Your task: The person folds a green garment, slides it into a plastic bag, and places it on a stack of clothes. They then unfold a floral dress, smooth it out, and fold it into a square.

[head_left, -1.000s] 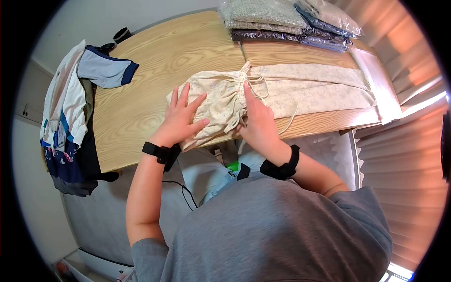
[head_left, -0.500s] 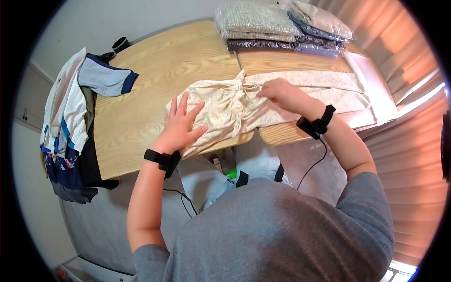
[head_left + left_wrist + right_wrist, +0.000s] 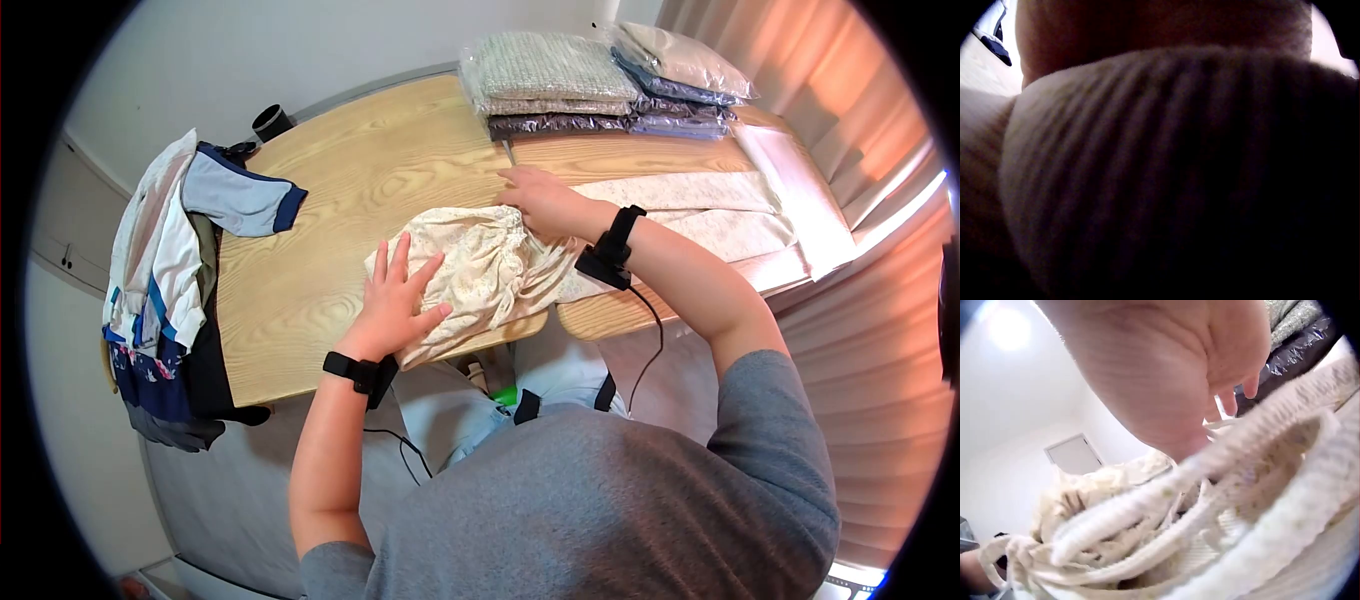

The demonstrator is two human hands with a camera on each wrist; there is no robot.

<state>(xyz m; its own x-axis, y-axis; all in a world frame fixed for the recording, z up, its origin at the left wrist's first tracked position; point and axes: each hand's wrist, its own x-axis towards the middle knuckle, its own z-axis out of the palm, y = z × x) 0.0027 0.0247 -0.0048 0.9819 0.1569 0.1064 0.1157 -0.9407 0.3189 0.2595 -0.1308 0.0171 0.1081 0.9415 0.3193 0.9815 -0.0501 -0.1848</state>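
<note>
A cream garment with a small floral print lies across the table. Its wide part is on the left, with a gathered band and loose ties at the middle. Two long narrow parts stretch right. My left hand rests flat on the wide part, fingers spread. At the far end of the gathered band, my right hand pinches the cloth. The right wrist view shows its thumb reaching down behind cream ties, the tip hidden. Dark ribbed cloth or skin, blurred, fills most of the left wrist view.
Plastic-wrapped folded clothes are stacked at the table's back right. Loose clothes hang over the left edge, a grey-blue piece with navy trim among them. A black cup-like object stands at the back left.
My right hand lifts from the gathered band, passes right over the ties, then moves back left to the band's far end. The gathered cloth now looks more bunched. My left hand stays on the garment.
</note>
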